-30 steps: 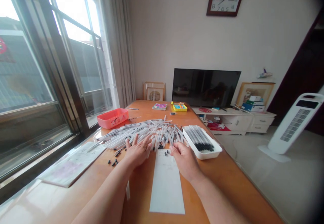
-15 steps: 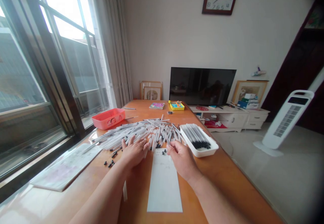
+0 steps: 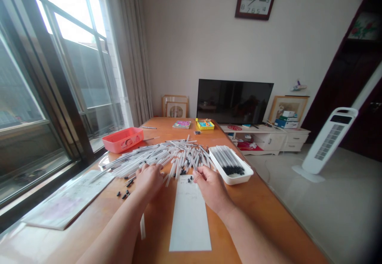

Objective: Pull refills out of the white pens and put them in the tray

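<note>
My right hand (image 3: pixel 210 184) pinches a translucent pen barrel (image 3: pixel 193 163) between thumb and forefinger, its far end pointing over the pile. My left hand (image 3: pixel 150 179) rests at the pile's near edge, knuckles up and fingers curled down; what lies under them is hidden. Before both hands spreads the pile of translucent barrels (image 3: pixel 158 152). Small black plugs (image 3: pixel 125 195) lie left of my left hand, and a few more sit at the top of a white paper strip (image 3: pixel 190 220) between my arms. Beside my right hand, a white tray (image 3: pixel 235 180) holds barrels with black ends.
A red plastic basket (image 3: pixel 123 140) stands at the pile's left. A white booklet (image 3: pixel 68 200) lies at the table's left side. Farther back are a colourful booklet (image 3: pixel 182 124) and a yellow box (image 3: pixel 205 125). One loose barrel (image 3: pixel 142 227) lies by my left forearm.
My left hand has gone from spread fingers to fingers curled downward. My right hand keeps its pinch on the barrel. The whole view has shifted slightly.
</note>
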Demonstrator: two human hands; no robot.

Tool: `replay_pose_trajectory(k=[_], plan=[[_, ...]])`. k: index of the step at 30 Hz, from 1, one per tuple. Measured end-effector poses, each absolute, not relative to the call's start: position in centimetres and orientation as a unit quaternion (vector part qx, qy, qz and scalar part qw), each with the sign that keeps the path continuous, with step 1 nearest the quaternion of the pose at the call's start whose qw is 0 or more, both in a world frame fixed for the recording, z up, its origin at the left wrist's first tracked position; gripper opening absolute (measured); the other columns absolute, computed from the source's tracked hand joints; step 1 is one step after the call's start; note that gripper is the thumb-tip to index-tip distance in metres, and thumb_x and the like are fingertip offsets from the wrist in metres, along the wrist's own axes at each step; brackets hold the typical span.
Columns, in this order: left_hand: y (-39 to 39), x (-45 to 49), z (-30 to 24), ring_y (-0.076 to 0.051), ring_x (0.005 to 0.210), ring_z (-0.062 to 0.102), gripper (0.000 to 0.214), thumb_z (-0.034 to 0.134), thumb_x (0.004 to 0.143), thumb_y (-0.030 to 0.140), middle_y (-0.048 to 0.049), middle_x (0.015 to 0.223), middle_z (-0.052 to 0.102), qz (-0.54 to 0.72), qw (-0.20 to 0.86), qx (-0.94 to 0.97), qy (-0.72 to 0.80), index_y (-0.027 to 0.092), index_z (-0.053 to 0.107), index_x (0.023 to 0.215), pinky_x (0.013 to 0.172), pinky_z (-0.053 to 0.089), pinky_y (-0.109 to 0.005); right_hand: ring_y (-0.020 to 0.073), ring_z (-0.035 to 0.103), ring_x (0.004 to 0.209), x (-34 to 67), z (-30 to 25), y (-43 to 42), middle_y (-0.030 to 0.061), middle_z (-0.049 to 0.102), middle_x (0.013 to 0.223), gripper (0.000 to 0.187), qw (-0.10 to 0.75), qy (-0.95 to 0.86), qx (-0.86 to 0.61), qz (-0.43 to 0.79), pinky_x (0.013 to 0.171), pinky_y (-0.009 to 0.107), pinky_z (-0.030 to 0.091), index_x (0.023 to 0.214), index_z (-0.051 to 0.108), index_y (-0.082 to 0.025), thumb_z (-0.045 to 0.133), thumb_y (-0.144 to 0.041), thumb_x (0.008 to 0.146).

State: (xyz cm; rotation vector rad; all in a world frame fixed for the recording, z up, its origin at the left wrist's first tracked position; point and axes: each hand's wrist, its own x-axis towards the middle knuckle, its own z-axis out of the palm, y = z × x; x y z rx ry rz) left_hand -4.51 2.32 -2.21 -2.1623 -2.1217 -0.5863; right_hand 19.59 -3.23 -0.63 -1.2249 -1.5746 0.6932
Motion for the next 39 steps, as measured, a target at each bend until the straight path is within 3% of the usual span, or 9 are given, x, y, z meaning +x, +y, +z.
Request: replay_pose_trajectory(k=[5, 10, 12, 15, 19, 22, 32, 39], plan=[[1.9, -4.5, -2.0, -0.032, 0.096, 0.054, 0.025, 0.047, 0.085, 0.024, -0.0109, 0.098, 0.07, -0.155, 0.038, -0.719, -0.676, 0.023, 0.071, 0.085, 0.082, 0.034, -0.045, 0.0169, 0.055, 0.072, 19.7, -0.2, -3.0, 0.002, 0.065, 0.074, 0.031, 0.539, -0.62, -0.481, 0.308, 0.066, 0.026, 0.041, 0.077, 0.071, -0.018, 0.063, -0.047, 0.086], [2.2, -4.4, -1.6, -0.029, 0.092, 0.056, 0.018, 0.051, 0.084, 0.022, -0.0084, 0.089, 0.072, -0.252, 0.007, -0.713, -0.654, 0.022, 0.068, 0.089, 0.08, 0.037, -0.041, 0.0105, 0.043, 0.057, 20.0, 0.2, -3.0, -0.0028, 0.054, 0.063, 0.032, 0.565, -0.51, -0.438, 0.478, 0.056, 0.024, 0.037, 0.081, 0.069, -0.016, 0.069, -0.049, 0.082], [2.4, -4.0, -1.3, -0.026, 0.089, 0.059, 0.019, 0.053, 0.085, 0.025, -0.0081, 0.09, 0.072, -0.346, -0.076, -0.691, -0.63, 0.021, 0.069, 0.094, 0.079, 0.039, -0.037, 0.009, 0.042, 0.055, 20.1, 0.3, -3.0, -0.0038, 0.053, 0.062, 0.032, 0.573, -0.473, -0.422, 0.519, 0.054, 0.023, 0.037, 0.083, 0.068, -0.016, 0.073, -0.048, 0.08], [2.2, -3.0, -0.7, -0.021, 0.084, 0.062, 0.024, 0.064, 0.083, 0.033, -0.0079, 0.093, 0.072, -0.495, -0.294, -0.601, -0.554, 0.017, 0.07, 0.1, 0.077, 0.043, -0.032, 0.0109, 0.055, 0.063, 20.0, 0.5, -3.2, -0.0012, 0.061, 0.072, 0.033, 0.582, -0.425, -0.398, 0.568, 0.061, 0.024, 0.047, 0.088, 0.067, -0.016, 0.079, -0.044, 0.075], [0.9, -1.9, 0.2, -0.014, 0.076, 0.061, 0.029, 0.079, 0.073, 0.035, -0.0049, 0.085, 0.07, -0.544, -0.532, -0.479, -0.439, 0.015, 0.07, 0.092, 0.075, 0.046, -0.027, 0.0154, 0.066, 0.075, 19.7, 0.7, -3.4, 0.0025, 0.069, 0.085, 0.036, 0.602, -0.383, -0.364, 0.598, 0.076, 0.032, 0.055, 0.095, 0.065, -0.017, 0.084, -0.036, 0.071], [0.2, -1.5, 0.4, -0.012, 0.076, 0.063, 0.028, 0.084, 0.071, 0.03, -0.0055, 0.085, 0.07, -0.544, -0.609, -0.423, -0.393, 0.014, 0.069, 0.089, 0.074, 0.048, -0.023, 0.0194, 0.07, 0.081, 19.5, 0.7, -3.5, 0.0053, 0.072, 0.087, 0.035, 0.613, -0.379, -0.355, 0.595, 0.08, 0.036, 0.057, 0.096, 0.065, -0.017, 0.082, -0.037, 0.074], [-0.4, -0.9, 0.1, -0.011, 0.074, 0.062, 0.025, 0.082, 0.076, 0.033, -0.0066, 0.084, 0.071, -0.514, -0.628, -0.449, -0.373, 0.014, 0.067, 0.084, 0.073, 0.047, -0.022, 0.0212, 0.072, 0.087, 19.4, 1.0, -3.6, 0.0062, 0.073, 0.092, 0.034, 0.656, -0.366, -0.335, 0.568, 0.086, 0.037, 0.057, 0.099, 0.065, -0.017, 0.08, -0.04, 0.078], [-0.9, -0.4, 0.5, -0.013, 0.075, 0.061, 0.026, 0.08, 0.077, 0.037, -0.0055, 0.081, 0.069, -0.496, -0.619, -0.474, -0.382, 0.016, 0.067, 0.085, 0.074, 0.045, -0.025, 0.022, 0.072, 0.088, 19.2, 0.7, -3.6, 0.0057, 0.072, 0.093, 0.036, 0.639, -0.389, -0.359, 0.558, 0.085, 0.039, 0.056, 0.1, 0.066, -0.017, 0.08, -0.043, 0.078]])
